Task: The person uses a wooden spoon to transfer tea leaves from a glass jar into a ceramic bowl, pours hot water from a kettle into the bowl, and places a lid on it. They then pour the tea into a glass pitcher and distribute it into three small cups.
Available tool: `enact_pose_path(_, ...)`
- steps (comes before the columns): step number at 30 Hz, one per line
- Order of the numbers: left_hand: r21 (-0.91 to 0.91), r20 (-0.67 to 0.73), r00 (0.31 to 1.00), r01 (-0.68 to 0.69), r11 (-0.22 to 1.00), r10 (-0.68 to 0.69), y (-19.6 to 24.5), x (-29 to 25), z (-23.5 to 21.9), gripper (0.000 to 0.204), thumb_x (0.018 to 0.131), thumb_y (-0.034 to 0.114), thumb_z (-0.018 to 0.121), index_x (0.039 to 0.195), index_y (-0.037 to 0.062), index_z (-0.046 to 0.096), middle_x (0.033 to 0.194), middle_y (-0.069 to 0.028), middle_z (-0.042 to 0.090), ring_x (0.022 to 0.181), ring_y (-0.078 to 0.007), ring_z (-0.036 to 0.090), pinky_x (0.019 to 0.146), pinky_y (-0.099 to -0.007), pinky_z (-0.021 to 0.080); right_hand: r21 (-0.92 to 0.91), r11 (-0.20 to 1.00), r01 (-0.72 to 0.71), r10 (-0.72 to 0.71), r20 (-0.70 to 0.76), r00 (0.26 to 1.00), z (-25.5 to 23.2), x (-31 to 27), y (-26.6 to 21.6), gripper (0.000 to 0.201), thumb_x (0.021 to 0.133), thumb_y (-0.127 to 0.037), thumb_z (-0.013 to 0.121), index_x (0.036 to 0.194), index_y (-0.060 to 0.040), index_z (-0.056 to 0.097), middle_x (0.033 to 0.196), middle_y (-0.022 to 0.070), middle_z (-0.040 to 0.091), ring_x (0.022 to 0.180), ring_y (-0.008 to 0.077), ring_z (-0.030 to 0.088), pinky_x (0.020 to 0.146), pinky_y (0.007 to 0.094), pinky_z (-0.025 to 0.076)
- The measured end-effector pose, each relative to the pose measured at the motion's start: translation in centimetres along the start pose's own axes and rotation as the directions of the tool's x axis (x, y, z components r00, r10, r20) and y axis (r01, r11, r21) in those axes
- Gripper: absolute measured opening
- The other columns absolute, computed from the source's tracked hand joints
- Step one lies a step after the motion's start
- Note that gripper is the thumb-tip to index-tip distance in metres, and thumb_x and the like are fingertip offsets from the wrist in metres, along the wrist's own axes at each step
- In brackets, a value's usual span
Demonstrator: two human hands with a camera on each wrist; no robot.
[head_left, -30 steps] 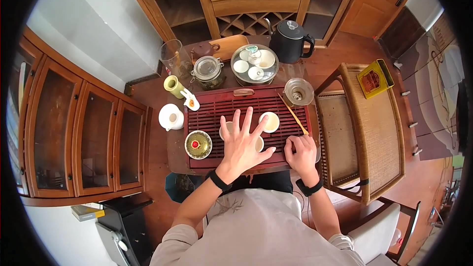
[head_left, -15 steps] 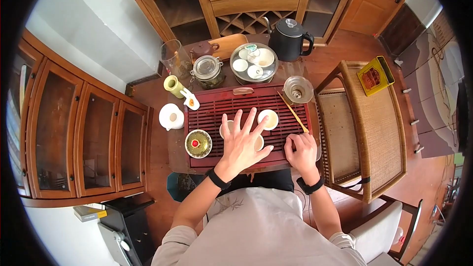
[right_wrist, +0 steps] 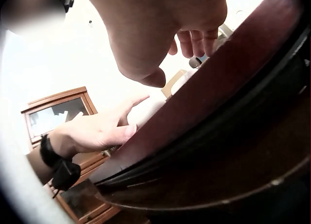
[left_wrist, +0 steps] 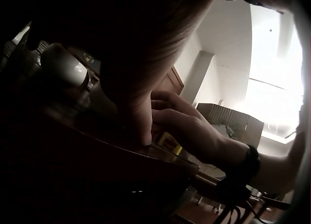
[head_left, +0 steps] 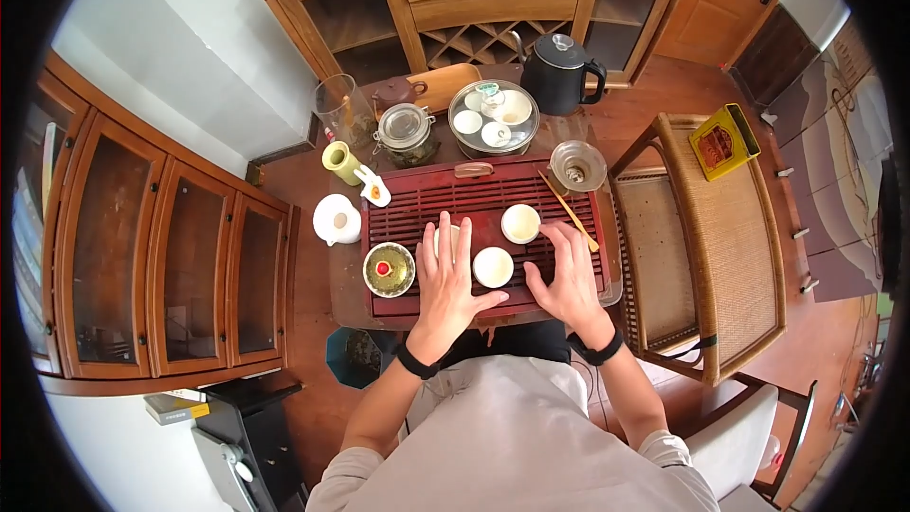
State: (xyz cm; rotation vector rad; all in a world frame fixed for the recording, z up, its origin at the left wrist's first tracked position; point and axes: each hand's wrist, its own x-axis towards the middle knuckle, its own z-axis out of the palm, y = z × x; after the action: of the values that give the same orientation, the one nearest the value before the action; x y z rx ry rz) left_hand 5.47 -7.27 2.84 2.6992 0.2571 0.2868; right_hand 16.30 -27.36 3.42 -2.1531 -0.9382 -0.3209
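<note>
In the head view three small white cups stand on the slatted red-brown tea tray [head_left: 417, 192]. My left hand [head_left: 445, 289], fingers spread, is over the left cup and partly hides it; whether it touches is unclear. The front cup [head_left: 493, 267] shows between the two hands, and the back cup [head_left: 520, 224] lies just left of my right fingertips. My right hand [head_left: 572, 289] has relaxed, slightly bent fingers and holds nothing visible. A lidded bowl with a red knob [head_left: 389, 269] sits left of my left hand. Both wrist views show the hands at the tray's edge.
A white pitcher [head_left: 336, 220] stands left of the tray, and a green holder [head_left: 340, 162] behind it. Behind the tray are a glass jar [head_left: 406, 128], a round lidded dish [head_left: 494, 118] and a black kettle [head_left: 561, 76]. A wooden pick [head_left: 572, 213] and strainer [head_left: 577, 166] are at the right.
My left hand has moved left, uncovering the front cup. The right hand has shifted forward and left, its curled fingers now extended toward the cups. The view has shifted slightly.
</note>
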Motion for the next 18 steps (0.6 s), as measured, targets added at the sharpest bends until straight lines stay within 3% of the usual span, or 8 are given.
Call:
enact_pose_path(2,-0.032,-0.021,1.0,-0.013,0.999,0.012,-0.2,0.3,0.1,0.144,0.064,0.06,0.097,0.173,0.0061,0.02,0.177,-0.0286,0.016,0.16,-0.0532,0.021,0.128,-0.0652,0.023,0.072,0.997,-0.002,-0.002,0.063,0.998,0.5,0.8,0.1,0.071,0.088,-0.017,0.08,0.15,-0.0026,0.048,0.149,0.0225,0.051,0.134,0.0442,0.052,0.115,0.0544,0.043)
enact_pose_path(3,-0.032,-0.022,1.0,-0.014,0.999,0.014,-0.3,0.4,0.2,0.144,0.064,0.06,0.097,0.173,0.0061,0.02,0.177,-0.0286,0.016,0.16,-0.0532,0.021,0.128,-0.0652,0.023,0.071,0.997,-0.002,-0.003,0.063,0.998,0.7,1.2,0.0,0.071,0.088,-0.017,0.08,0.15,-0.0026,0.048,0.149,0.0225,0.051,0.134,0.0442,0.052,0.115,0.0544,0.043)
enact_pose_path(6,-0.089,-0.041,0.999,-0.04,0.995,0.036,-0.3,0.9,0.4,0.145,0.062,0.06,0.098,0.171,0.0038,0.022,0.177,-0.0289,0.017,0.16,-0.0531,0.021,0.128,-0.0644,0.024,0.105,0.994,-0.033,0.014,0.174,0.985,1.5,2.4,0.1,0.08,0.097,-0.037,0.074,0.161,-0.0036,0.04,0.167,0.0252,0.038,0.152,0.0472,0.038,0.126,0.0564,0.032)
enact_pose_path(10,-0.081,-0.019,1.0,-0.024,0.996,0.023,-0.3,1.4,0.8,0.143,0.06,0.056,0.1,0.169,0.0015,0.026,0.176,-0.0282,0.019,0.159,-0.0526,0.021,0.128,-0.0637,0.024,0.065,0.997,-0.035,0.019,0.244,0.97,2.9,2.9,0.4,0.08,0.099,-0.048,0.07,0.16,-0.0034,0.042,0.166,0.0255,0.038,0.152,0.0469,0.037,0.126,0.0577,0.03)
enact_pose_path(18,-0.093,-0.021,0.999,-0.048,0.995,0.046,-1.0,1.7,1.1,0.134,0.062,0.045,0.101,0.166,0.0012,0.03,0.175,-0.0268,0.021,0.159,-0.0516,0.021,0.128,-0.062,0.024,0.031,0.999,0.028,-0.034,0.231,0.972,3.4,2.6,0.5,0.076,0.099,-0.049,0.07,0.156,-0.0033,0.047,0.159,0.0245,0.044,0.148,0.0456,0.04,0.123,0.0573,0.032)
